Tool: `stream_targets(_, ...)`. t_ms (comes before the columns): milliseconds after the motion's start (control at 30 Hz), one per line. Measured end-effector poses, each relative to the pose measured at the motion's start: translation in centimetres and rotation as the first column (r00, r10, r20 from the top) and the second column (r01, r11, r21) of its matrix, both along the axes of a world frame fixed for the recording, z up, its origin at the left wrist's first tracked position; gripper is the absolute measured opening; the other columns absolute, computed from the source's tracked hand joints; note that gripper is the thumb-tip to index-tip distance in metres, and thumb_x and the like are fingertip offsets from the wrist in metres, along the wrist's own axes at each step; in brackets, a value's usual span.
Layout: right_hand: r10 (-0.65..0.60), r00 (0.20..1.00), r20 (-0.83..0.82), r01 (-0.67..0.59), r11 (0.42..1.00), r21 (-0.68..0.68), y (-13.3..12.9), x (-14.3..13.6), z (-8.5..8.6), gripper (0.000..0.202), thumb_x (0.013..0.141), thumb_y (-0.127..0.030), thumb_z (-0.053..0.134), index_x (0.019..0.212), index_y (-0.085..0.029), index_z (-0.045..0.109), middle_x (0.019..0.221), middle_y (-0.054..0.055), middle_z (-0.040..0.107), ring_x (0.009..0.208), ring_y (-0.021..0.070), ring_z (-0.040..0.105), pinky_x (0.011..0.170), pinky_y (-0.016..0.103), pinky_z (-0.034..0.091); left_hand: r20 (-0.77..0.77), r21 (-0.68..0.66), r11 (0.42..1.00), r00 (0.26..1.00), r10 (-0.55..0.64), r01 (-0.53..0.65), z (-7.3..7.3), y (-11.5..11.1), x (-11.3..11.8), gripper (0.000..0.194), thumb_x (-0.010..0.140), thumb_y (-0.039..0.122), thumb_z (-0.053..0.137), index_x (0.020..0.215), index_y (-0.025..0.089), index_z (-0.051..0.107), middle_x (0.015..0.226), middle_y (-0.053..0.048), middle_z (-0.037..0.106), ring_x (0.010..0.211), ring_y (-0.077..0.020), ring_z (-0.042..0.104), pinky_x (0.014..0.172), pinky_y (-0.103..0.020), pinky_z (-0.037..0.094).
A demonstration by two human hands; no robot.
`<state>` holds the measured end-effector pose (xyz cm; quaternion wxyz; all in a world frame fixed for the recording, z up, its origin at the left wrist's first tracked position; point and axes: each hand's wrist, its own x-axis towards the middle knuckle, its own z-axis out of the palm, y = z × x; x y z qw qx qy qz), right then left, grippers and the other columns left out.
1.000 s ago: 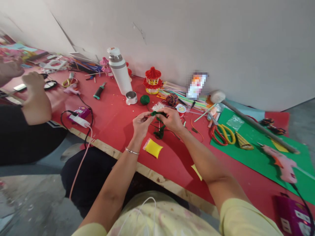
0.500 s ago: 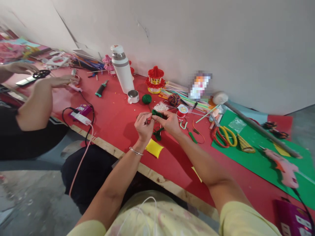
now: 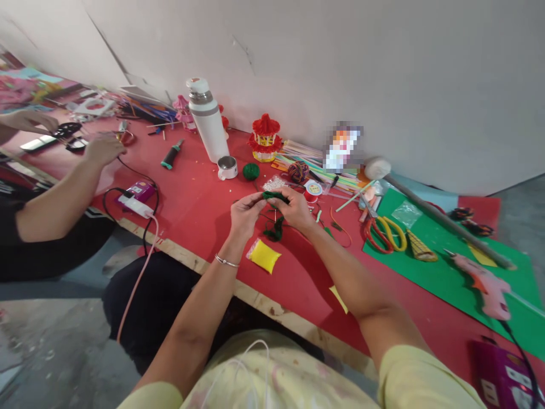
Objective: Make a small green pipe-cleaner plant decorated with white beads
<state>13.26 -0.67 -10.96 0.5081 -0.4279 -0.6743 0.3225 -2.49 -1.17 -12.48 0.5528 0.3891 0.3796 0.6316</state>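
Both of my hands are raised over the red tabletop, closed on a small piece of dark green yarn work [image 3: 272,195]. My left hand [image 3: 247,213] pinches its left end between thumb and fingers. On the other side, my right hand [image 3: 297,208] grips the right end. Below them lies a dark green yarn bundle [image 3: 273,232] with a thin pale shaft at it, partly hidden by my fingers. Behind my hands rests a green yarn ball [image 3: 251,171], with a strand leading toward them. A yellow packet [image 3: 264,255] lies nearer my body.
A white thermos [image 3: 208,128] and its metal cup [image 3: 227,167] stand behind. Scissors [image 3: 385,234] and a pink glue gun [image 3: 483,284] lie on green sheeting at right. Power strips [image 3: 138,199] trail cords. A co-worker's hands [image 3: 104,149] work at left.
My hands have turned the green yarn work, which now stretches flatter between them. My left fingers have straightened somewhat. The co-worker's nearer hand moved left and down, away from the scissors-like tool.
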Motion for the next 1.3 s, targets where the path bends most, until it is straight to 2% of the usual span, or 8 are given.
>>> stream_targets(133,0.056,0.997,-0.061,-0.061,0.995,-0.082,0.2,0.5,0.2,0.030,0.080,-0.047,0.080,0.093,-0.020,0.079,0.087,0.003,0.074,0.084,0.0186,0.066,0.081,0.033,0.052,0.013,0.056,0.998,0.999,-0.032,0.032,0.3,0.1,-0.4,0.028,0.060,0.024,0.091,0.086,0.019,0.083,0.083,-0.004,0.077,0.068,-0.0110,0.064,0.055,-0.020,0.048)
stream_targets(333,0.140,0.952,-0.273,-0.211,0.945,-0.250,0.0,0.7,-0.3,0.044,0.080,-0.057,0.078,0.103,-0.019,0.077,0.071,-0.001,0.065,0.059,0.0113,0.054,0.056,0.026,0.046,0.192,-0.003,0.987,0.968,-0.160,0.163,0.8,-0.3,-0.6,0.033,0.058,0.027,0.096,0.085,0.018,0.080,0.069,0.000,0.070,0.041,-0.0002,0.038,0.038,-0.016,0.024)
stream_targets(533,0.077,0.966,-0.247,-0.131,0.969,-0.208,0.0,0.4,-0.5,0.040,0.083,-0.058,0.075,0.095,-0.020,0.076,0.068,-0.003,0.060,0.053,0.0079,0.042,0.050,0.024,0.036,0.248,-0.040,0.978,0.950,-0.191,0.207,1.2,-0.5,-0.6,0.036,0.055,0.026,0.098,0.084,0.016,0.078,0.068,0.000,0.070,0.040,0.0008,0.037,0.036,-0.016,0.022)
stream_targets(700,0.067,0.981,-0.184,-0.095,0.985,-0.147,-0.4,-0.2,0.3,0.038,0.086,-0.056,0.073,0.091,-0.018,0.077,0.064,-0.003,0.056,0.058,0.0098,0.045,0.056,0.025,0.038,0.283,-0.050,0.982,0.946,-0.162,0.183,1.4,-0.5,-0.6,0.038,0.051,0.025,0.099,0.081,0.016,0.078,0.070,0.000,0.072,0.038,0.0021,0.036,0.034,-0.015,0.021)
stream_targets(933,0.055,0.996,-0.070,-0.055,0.998,0.000,-1.7,-1.0,1.7,0.034,0.089,-0.051,0.071,0.099,-0.019,0.078,0.089,0.003,0.071,0.082,0.0165,0.061,0.077,0.030,0.048,0.255,-0.012,1.000,0.967,-0.008,0.011,0.6,0.1,-0.4,0.036,0.053,0.027,0.097,0.082,0.017,0.079,0.070,0.000,0.073,0.039,0.0004,0.042,0.035,-0.015,0.027)
stream_targets(1033,0.010,0.999,-0.036,-0.011,1.000,-0.009,-1.7,-1.2,1.4,0.036,0.087,-0.052,0.073,0.099,-0.019,0.079,0.085,0.003,0.070,0.078,0.0162,0.060,0.073,0.029,0.047,0.139,0.094,0.989,0.985,0.100,-0.114,-0.1,0.3,-0.2,0.027,0.061,0.026,0.092,0.084,0.019,0.080,0.073,-0.001,0.075,0.051,-0.0053,0.058,0.047,-0.017,0.045)
stream_targets(1133,-0.035,0.997,-0.063,0.032,0.999,-0.041,-1.6,-1.7,1.0,0.038,0.086,-0.055,0.073,0.095,-0.018,0.079,0.080,0.001,0.068,0.074,0.0152,0.057,0.071,0.028,0.045,-0.082,0.262,0.937,0.962,0.261,-0.232,-1.0,0.2,-0.1,0.016,0.073,0.025,0.084,0.089,0.021,0.080,0.082,-0.002,0.077,0.070,-0.0122,0.070,0.068,-0.025,0.059)
stream_targets(1300,-0.089,0.985,-0.146,0.067,0.986,-0.153,-2.3,-3.0,1.5,0.045,0.084,-0.061,0.071,0.083,-0.015,0.075,0.064,-0.002,0.054,0.061,0.0111,0.045,0.059,0.026,0.036,-0.338,0.546,0.788,0.786,0.518,-0.284,-1.0,-0.6,-0.4,0.013,0.088,0.024,0.071,0.097,0.022,0.080,0.092,-0.005,0.078,0.084,-0.0165,0.073,0.081,-0.032,0.060)
